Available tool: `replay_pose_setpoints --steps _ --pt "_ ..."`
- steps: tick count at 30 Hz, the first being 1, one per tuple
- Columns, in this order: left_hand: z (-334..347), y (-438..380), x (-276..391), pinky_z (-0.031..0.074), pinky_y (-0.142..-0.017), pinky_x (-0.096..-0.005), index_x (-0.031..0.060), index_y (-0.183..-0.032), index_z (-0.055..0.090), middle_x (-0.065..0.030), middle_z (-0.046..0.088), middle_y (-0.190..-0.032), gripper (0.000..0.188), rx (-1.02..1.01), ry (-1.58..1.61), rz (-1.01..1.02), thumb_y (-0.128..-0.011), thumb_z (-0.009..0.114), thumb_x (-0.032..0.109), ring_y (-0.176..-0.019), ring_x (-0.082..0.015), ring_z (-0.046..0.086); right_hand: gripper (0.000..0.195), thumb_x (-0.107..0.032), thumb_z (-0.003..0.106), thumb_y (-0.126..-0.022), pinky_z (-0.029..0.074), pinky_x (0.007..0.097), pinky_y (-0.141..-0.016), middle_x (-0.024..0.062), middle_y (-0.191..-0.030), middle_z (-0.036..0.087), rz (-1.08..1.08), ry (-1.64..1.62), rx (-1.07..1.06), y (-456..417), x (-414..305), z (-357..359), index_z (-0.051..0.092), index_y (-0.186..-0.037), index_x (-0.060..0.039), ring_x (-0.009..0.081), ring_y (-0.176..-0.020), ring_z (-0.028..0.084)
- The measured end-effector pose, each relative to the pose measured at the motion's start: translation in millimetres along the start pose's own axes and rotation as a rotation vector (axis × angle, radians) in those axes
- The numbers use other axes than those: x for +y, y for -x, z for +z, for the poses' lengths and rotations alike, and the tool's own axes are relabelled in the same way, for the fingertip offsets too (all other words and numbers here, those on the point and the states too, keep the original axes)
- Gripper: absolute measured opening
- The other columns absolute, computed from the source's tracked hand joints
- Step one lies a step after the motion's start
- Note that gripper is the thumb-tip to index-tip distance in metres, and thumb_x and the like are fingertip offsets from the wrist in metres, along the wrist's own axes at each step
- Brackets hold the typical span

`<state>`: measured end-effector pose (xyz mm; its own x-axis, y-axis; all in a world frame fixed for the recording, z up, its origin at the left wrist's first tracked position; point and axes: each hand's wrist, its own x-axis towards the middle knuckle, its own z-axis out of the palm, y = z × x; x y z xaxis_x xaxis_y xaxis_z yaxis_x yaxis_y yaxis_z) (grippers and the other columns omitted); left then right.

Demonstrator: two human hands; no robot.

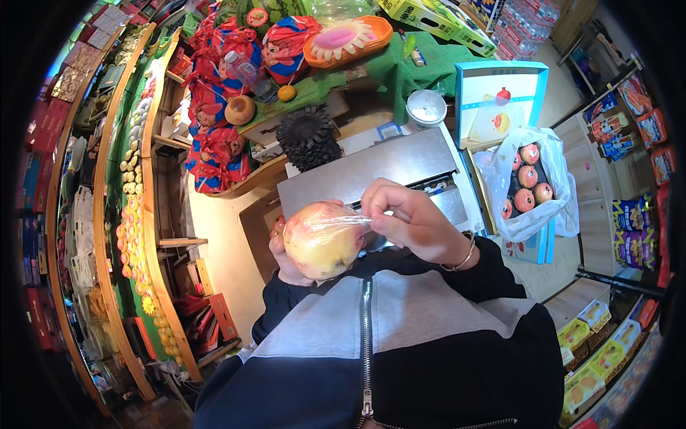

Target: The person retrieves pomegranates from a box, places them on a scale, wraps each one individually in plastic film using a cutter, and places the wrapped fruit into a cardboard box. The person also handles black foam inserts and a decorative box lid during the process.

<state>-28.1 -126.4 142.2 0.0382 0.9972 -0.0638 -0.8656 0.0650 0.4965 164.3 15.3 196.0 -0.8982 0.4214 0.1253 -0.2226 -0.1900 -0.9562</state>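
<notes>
A large yellow-red pomegranate is held up in front of my chest. My left hand cups it from the left and from behind, so much of that hand is hidden. Clear plastic film stretches over the fruit and gathers to a twist on its right side. Between thumb and fingers, my right hand pinches that twist. Just beyond both hands lies the flat metal plate of a film-wrapping machine. To the right, several pomegranates sit in a box lined with a white plastic bag.
The box's blue lid stands upright behind it. A white tub and a black ridged stack stand beyond the machine. Red-and-blue wrapped bundles line the far left counter. Fruit shelves run along the left.
</notes>
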Motion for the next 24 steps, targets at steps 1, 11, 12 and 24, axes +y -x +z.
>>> replay_pose_setpoints --steps 1,11,12,24 --pt "4 0 -2 0.059 -0.065 -0.0520 0.0001 -0.139 0.032 -0.0299 0.050 -0.126 0.109 0.042 -0.004 0.012 -0.068 0.064 0.077 -0.098 -0.0479 0.062 0.012 -0.011 0.055 -0.095 0.040 0.0182 -0.055 0.0059 -0.101 0.052 0.000 -0.032 0.001 3 1 -1 0.050 -0.087 -0.0042 0.0046 -0.063 0.046" --pt "18 -4 -8 0.055 -0.089 -0.0442 0.0010 -0.135 0.040 -0.0208 0.057 -0.122 0.105 0.175 -0.269 0.030 -0.064 0.072 0.071 -0.105 -0.0325 0.062 0.018 -0.020 0.053 -0.097 0.037 0.0161 -0.051 0.0038 -0.078 0.061 0.352 -0.006 0.042 3 -6 -8 0.056 -0.090 -0.0042 0.0032 -0.053 0.047" --pt "18 -6 -5 0.051 -0.096 -0.0410 0.0009 -0.135 0.039 -0.0184 0.056 -0.124 0.104 0.113 -0.298 -0.034 -0.062 0.077 0.064 -0.109 -0.0287 0.061 0.021 -0.023 0.054 -0.097 0.037 0.0161 -0.050 0.0019 -0.073 0.061 0.423 0.072 0.058 -1 -10 -8 0.058 -0.089 -0.0040 0.0034 -0.052 0.047" --pt "39 -9 4 0.043 -0.101 -0.0343 0.0016 -0.135 0.035 -0.0124 0.051 -0.126 0.096 0.071 -0.785 0.051 -0.061 0.088 0.030 -0.118 -0.0209 0.052 0.020 -0.014 0.056 -0.094 0.041 0.0217 -0.064 0.0021 -0.071 0.052 -0.178 0.069 0.219 -12 3 -7 0.067 -0.084 -0.0006 0.0107 -0.057 0.050"
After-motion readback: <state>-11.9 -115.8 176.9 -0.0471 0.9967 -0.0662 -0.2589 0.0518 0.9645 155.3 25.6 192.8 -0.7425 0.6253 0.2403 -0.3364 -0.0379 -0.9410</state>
